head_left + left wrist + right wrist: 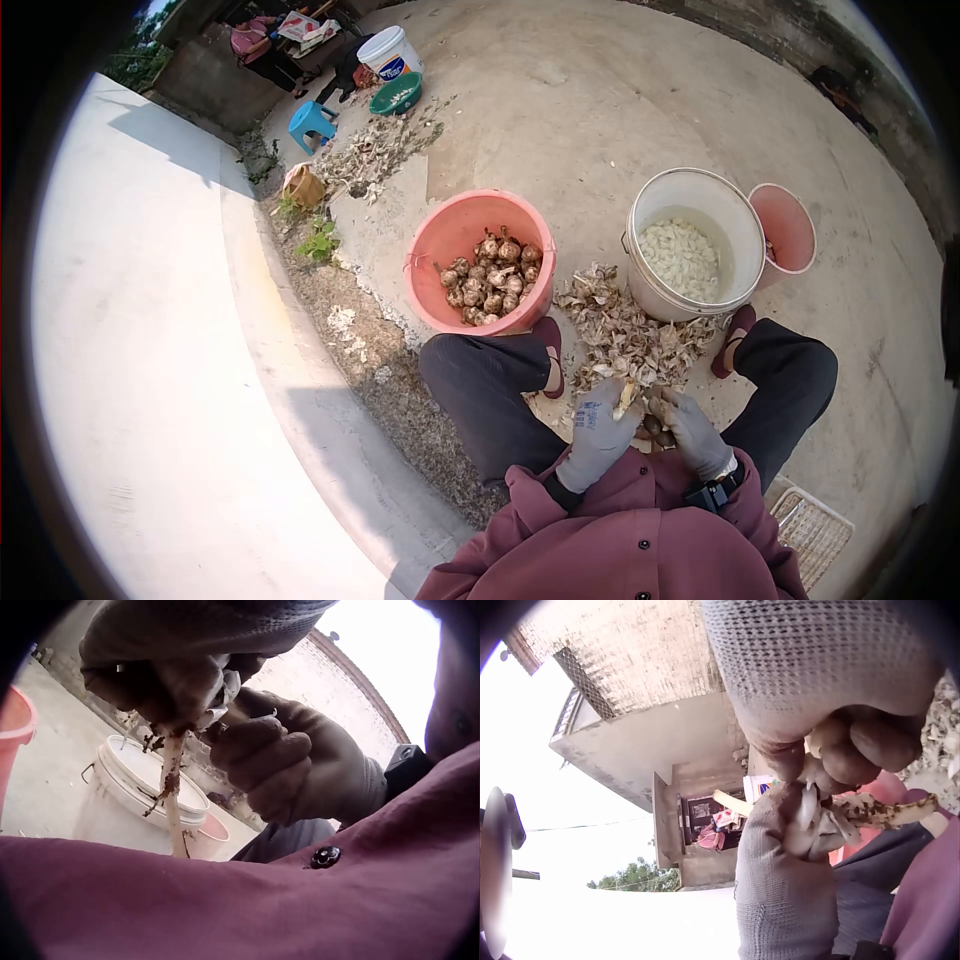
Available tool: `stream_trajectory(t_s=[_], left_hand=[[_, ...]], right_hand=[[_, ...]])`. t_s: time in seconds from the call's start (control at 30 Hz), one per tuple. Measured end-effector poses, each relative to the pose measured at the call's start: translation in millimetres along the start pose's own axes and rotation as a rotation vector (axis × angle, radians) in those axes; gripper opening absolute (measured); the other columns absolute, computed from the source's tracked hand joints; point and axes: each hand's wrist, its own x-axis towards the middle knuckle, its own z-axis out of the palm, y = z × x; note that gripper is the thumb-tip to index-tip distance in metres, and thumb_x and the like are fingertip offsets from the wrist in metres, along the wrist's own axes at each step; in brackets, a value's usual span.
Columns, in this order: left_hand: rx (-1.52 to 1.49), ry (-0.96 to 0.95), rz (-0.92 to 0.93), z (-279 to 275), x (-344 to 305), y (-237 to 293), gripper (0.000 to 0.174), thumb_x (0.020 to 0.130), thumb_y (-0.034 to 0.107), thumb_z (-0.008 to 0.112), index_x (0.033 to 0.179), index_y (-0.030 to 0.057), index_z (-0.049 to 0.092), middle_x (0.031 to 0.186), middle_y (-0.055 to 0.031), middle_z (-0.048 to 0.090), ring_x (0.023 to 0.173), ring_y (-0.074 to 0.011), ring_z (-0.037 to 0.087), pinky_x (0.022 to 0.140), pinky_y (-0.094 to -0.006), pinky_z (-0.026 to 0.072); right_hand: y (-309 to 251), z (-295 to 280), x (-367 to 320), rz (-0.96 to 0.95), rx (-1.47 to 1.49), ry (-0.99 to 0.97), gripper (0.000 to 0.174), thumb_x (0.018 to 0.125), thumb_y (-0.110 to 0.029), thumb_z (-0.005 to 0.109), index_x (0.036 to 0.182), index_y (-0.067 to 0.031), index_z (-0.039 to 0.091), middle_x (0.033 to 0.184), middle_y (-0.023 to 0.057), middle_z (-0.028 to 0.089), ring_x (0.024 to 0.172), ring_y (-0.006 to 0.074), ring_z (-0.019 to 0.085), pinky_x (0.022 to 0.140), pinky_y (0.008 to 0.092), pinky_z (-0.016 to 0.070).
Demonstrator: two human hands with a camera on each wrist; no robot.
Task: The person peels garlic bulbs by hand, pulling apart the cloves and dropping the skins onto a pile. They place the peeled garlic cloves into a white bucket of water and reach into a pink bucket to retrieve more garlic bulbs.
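Both hands wear light grey knit gloves whose fingertip areas are darkened, and they meet in front of the body. My left hand (600, 430) grips a partly peeled garlic bulb (807, 825), its white cloves showing between the fingers. A long dried stem (889, 813) with brown flecks sticks out from the bulb; in the left wrist view the stem (172, 791) points downward. My right hand (692, 435) has its fingers curled, thumb and forefinger pinching at the bulb's side. The curled fingers partly hide the bulb.
A pink bucket (425, 262) of unpeeled garlic bulbs (492, 280) stands ahead left. Ahead right are a white bucket (648, 285) holding peeled cloves (680, 258) and a smaller pink bucket (787, 225). Garlic skins (640, 345) lie between the feet. A person (255, 42) is far back left.
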Motion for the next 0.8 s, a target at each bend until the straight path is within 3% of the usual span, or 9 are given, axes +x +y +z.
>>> stream_trajectory(t_s=[0.17, 0.3, 0.37, 0.43, 0.5, 0.53, 0.57, 0.63, 0.8], left_hand=[[0.023, -0.024, 0.015, 4, -6, -6, 0.024, 0.083, 0.020, 0.064, 0.090, -0.0013, 0.056, 0.083, -0.0206, 0.058, 0.078, -0.0385, 0.058, 0.070, -0.0438, 0.0450], [0.082, -0.124, -0.069, 7, -8, -15, 0.031, 0.085, 0.026, 0.063, 0.099, -0.0018, 0.059, 0.089, -0.0213, 0.059, 0.085, -0.0393, 0.059, 0.075, -0.0441, 0.0460], [0.047, -0.126, -0.057, 9, -10, -18, 0.033, 0.086, 0.028, 0.063, 0.099, -0.0019, 0.059, 0.090, -0.0207, 0.060, 0.087, -0.0390, 0.060, 0.076, -0.0447, 0.0462], [0.034, -0.114, -0.050, 15, -12, -26, 0.034, 0.086, 0.030, 0.063, 0.100, -0.0018, 0.060, 0.091, -0.0212, 0.060, 0.088, -0.0393, 0.060, 0.076, -0.0452, 0.0464], [0.017, -0.112, -0.046, 17, -15, -33, 0.036, 0.086, 0.031, 0.062, 0.101, -0.0018, 0.060, 0.093, -0.0216, 0.060, 0.089, -0.0397, 0.060, 0.076, -0.0457, 0.0466], [0.071, -0.155, -0.011, 15, -15, -36, 0.037, 0.086, 0.031, 0.062, 0.102, -0.0019, 0.060, 0.094, -0.0221, 0.061, 0.090, -0.0402, 0.060, 0.077, -0.0464, 0.0468], [0.126, -0.199, 0.022, 16, -16, -39, 0.038, 0.086, 0.032, 0.062, 0.103, -0.0020, 0.061, 0.095, -0.0226, 0.061, 0.091, -0.0408, 0.060, 0.077, -0.0471, 0.0469], [0.159, -0.196, 0.058, 25, -18, -53, 0.040, 0.086, 0.033, 0.063, 0.105, -0.0018, 0.060, 0.096, -0.0228, 0.061, 0.091, -0.0414, 0.060, 0.077, -0.0479, 0.0469], [0.040, -0.291, -0.092, 17, -9, -40, 0.045, 0.087, 0.038, 0.061, 0.110, -0.0015, 0.059, 0.100, -0.0229, 0.062, 0.094, -0.0407, 0.060, 0.081, -0.0469, 0.0469]], right_hand=[[3, -4, -3, -0.049, -0.036, -0.046, 0.027, 0.101, -0.026, 0.049, 0.110, -0.0008, 0.055, 0.081, 0.0013, 0.059, 0.063, 0.0068, 0.050, 0.058, 0.0208, 0.0420], [-14, -1, -11, -0.007, -0.138, -0.106, 0.023, 0.098, -0.012, 0.049, 0.115, 0.0039, 0.050, 0.101, 0.0087, 0.058, 0.091, 0.0124, 0.060, 0.078, 0.0268, 0.0520], [-7, 3, -11, -0.103, -0.221, -0.055, 0.024, 0.095, -0.007, 0.049, 0.116, 0.0053, 0.050, 0.100, 0.0095, 0.059, 0.088, 0.0135, 0.061, 0.077, 0.0276, 0.0525], [-4, 5, -12, -0.203, -0.464, 0.007, 0.026, 0.096, -0.017, 0.050, 0.112, 0.0047, 0.050, 0.091, 0.0077, 0.058, 0.080, 0.0120, 0.059, 0.071, 0.0263, 0.0499], [4, -2, -16, -0.605, -1.156, -0.026, 0.027, 0.090, -0.011, 0.057, 0.112, 0.0035, 0.058, 0.097, 0.0201, 0.065, 0.087, 0.0328, 0.064, 0.078, 0.0387, 0.0503], [18, -2, -8, -0.419, -0.828, 0.123, 0.026, 0.089, -0.011, 0.057, 0.111, 0.0025, 0.059, 0.088, 0.0223, 0.063, 0.086, 0.0391, 0.062, 0.079, 0.0421, 0.0499], [31, -4, -5, -0.427, -0.852, 0.177, 0.020, 0.089, -0.012, 0.055, 0.104, 0.0022, 0.059, 0.077, 0.0201, 0.058, 0.078, 0.0367, 0.061, 0.075, 0.0419, 0.0494], [95, -40, 14, -0.844, -1.400, 0.147, 0.065, 0.083, -0.039, 0.072, 0.127, 0.0065, 0.053, 0.126, 0.0256, 0.053, 0.106, 0.0401, 0.056, 0.092, 0.0465, 0.0465], [98, -39, 12, -0.712, -1.291, 0.149, 0.061, 0.084, -0.036, 0.071, 0.124, 0.0066, 0.054, 0.122, 0.0251, 0.054, 0.101, 0.0411, 0.055, 0.088, 0.0475, 0.0467]])
